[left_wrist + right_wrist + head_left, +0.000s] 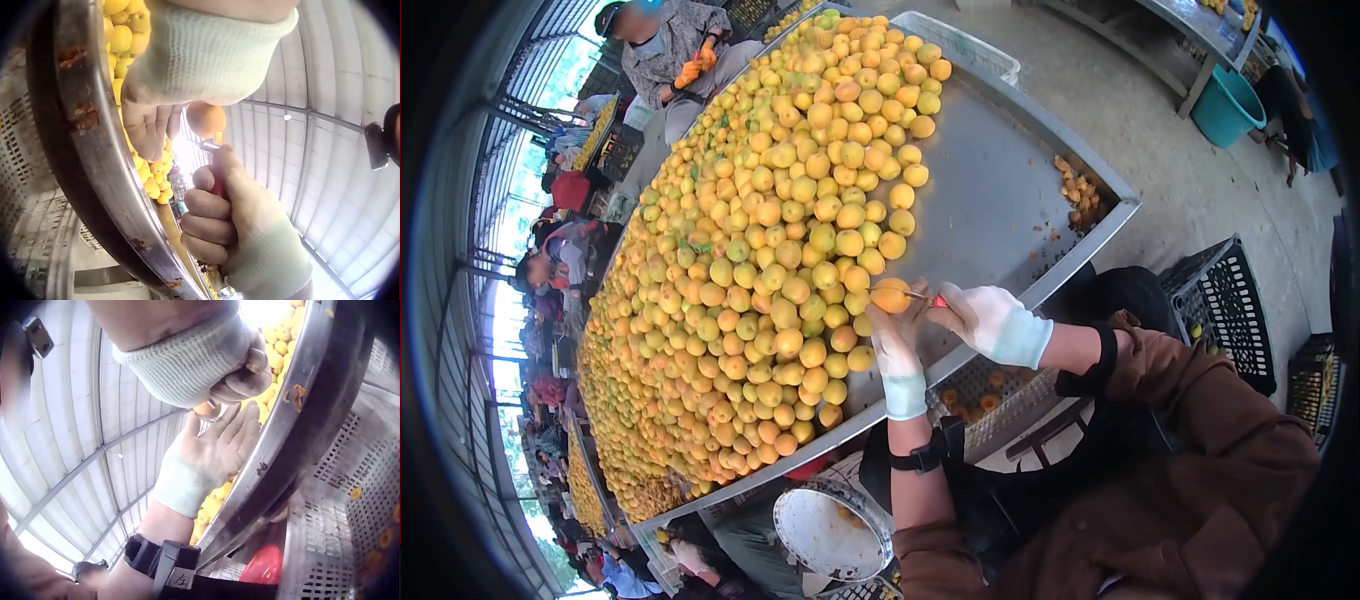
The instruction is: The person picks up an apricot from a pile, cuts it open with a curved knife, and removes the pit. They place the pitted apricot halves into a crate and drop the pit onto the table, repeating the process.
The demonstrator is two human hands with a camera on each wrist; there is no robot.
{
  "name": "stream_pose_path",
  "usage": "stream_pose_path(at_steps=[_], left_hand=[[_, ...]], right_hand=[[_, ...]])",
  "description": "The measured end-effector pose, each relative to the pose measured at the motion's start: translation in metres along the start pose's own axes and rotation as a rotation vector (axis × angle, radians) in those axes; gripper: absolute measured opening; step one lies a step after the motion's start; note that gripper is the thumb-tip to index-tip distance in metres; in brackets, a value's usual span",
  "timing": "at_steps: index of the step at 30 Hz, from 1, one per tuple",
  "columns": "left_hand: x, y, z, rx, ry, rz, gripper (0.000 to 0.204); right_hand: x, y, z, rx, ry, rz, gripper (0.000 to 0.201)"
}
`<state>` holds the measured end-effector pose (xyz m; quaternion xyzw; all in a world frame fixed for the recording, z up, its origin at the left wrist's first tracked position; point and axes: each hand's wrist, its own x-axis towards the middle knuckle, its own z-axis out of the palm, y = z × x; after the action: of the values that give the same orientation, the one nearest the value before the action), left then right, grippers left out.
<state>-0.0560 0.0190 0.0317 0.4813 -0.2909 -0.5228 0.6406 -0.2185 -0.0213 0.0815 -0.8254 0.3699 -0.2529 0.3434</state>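
1. Left hand [897, 352], white-gloved: pinches one apricot [891, 296], held at hand's 12 o'clock, head view.
2. Right hand [992, 322], gloved: grips red-handled knife [939, 301], blade at that apricot.
3. Apricot pile [770, 240]: 8 to 12 o'clock from it, on metal counter [990, 170].
4. Scraps [1083, 197]: 2 o'clock, counter corner.
5. Black crate [1238, 310]: 3 o'clock.

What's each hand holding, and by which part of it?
Right hand: a tool, by its red handle. Left hand: an orange fruit, on its hand-facing side; exact finger contacts are partly hidden.
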Motion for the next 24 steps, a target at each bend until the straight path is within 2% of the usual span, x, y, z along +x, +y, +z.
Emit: stream_pose_path(at_steps=[2,3,5,8,12,14,16,22,24], left_hand=[[-0.002,0.004,0.008,0.013,0.129,0.070,0.075],[-0.001,0.005,0.011,0.010,0.126,0.069,0.075],[-0.003,0.009,0.012,0.208,0.175,0.256,0.063],[-0.004,0.011,0.013,0.282,0.166,0.297,0.056],[-0.012,0.010,0.023,0.199,0.166,0.261,0.056],[-0.013,0.005,0.032,0.063,0.203,0.204,0.059],[-0.010,0.000,0.035,0.040,0.167,0.168,0.066],[-0.010,0.001,0.031,0.052,0.149,0.189,0.069],[-0.010,-0.002,0.032,0.038,0.173,0.192,0.068]], right_hand=[[0.002,0.002,0.001,-0.005,0.014,0.010,0.028],[0.002,0.004,0.002,-0.002,0.018,0.025,0.028],[0.001,0.005,0.003,-0.010,0.027,0.017,0.028],[0.000,0.003,0.005,-0.008,0.000,0.048,0.032],[-0.001,-0.002,0.005,0.002,-0.046,0.095,0.035],[0.003,-0.005,0.010,-0.004,-0.065,0.146,0.036],[0.004,-0.002,0.007,-0.015,-0.078,0.193,0.037],[0.003,0.001,0.012,0.059,-0.024,0.083,0.037],[0.002,0.000,0.008,0.047,-0.058,0.123,0.038]])
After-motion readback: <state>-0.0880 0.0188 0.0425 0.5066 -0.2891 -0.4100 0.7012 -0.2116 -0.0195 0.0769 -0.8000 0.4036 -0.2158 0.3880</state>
